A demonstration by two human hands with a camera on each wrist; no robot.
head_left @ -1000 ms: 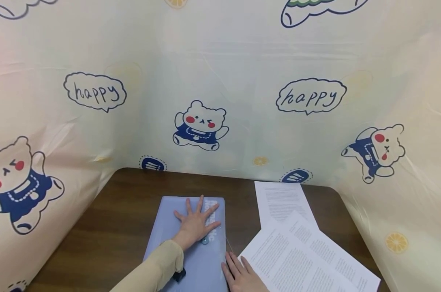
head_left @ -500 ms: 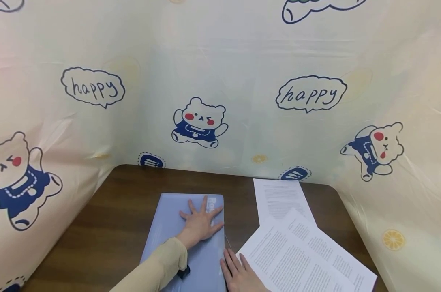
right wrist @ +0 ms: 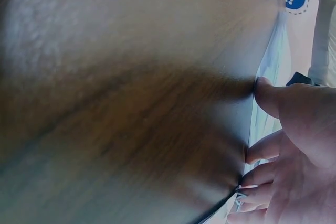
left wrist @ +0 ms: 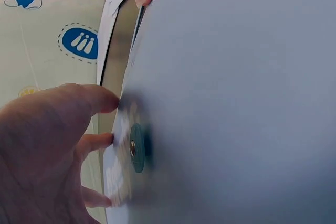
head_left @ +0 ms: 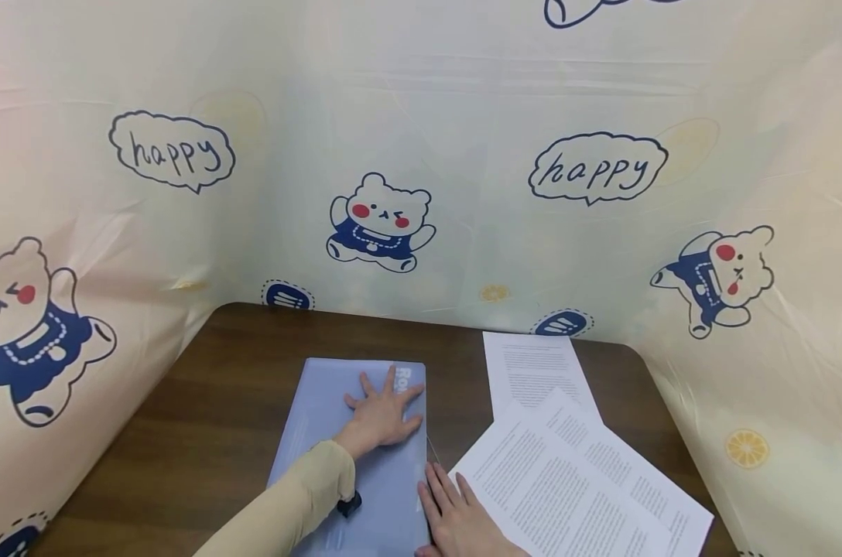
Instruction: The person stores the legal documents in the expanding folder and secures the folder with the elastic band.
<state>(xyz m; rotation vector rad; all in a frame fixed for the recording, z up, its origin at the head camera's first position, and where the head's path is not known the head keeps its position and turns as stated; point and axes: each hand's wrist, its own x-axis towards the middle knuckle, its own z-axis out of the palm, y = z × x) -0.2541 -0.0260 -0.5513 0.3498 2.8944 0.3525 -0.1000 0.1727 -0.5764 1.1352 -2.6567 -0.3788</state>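
Observation:
A pale blue translucent plastic document folder [head_left: 375,495] lies flat on the table, with white lettering near its far right corner. My left hand [head_left: 381,414] rests on its far part with the fingers spread, covering some of the lettering. In the left wrist view a round teal button [left wrist: 137,148] shows on the folder beside that hand; in the head view it is hidden. Along the folder's right edge lies my right hand [head_left: 456,514], its fingers straight and touching the edge. A thin string [head_left: 431,447] runs from the folder's edge to those fingertips.
Several printed paper sheets [head_left: 553,480] overlap to the right of the right hand, one reaching the table's back edge. The dark wooden table [head_left: 184,433] is surrounded by a patterned curtain [head_left: 463,139]. A small black device [head_left: 349,504] is at the left wrist.
My left hand has slid slightly right across the folder, and the button has gone out of sight in the head view. The right hand stays at the edge. The head view has tilted down slightly.

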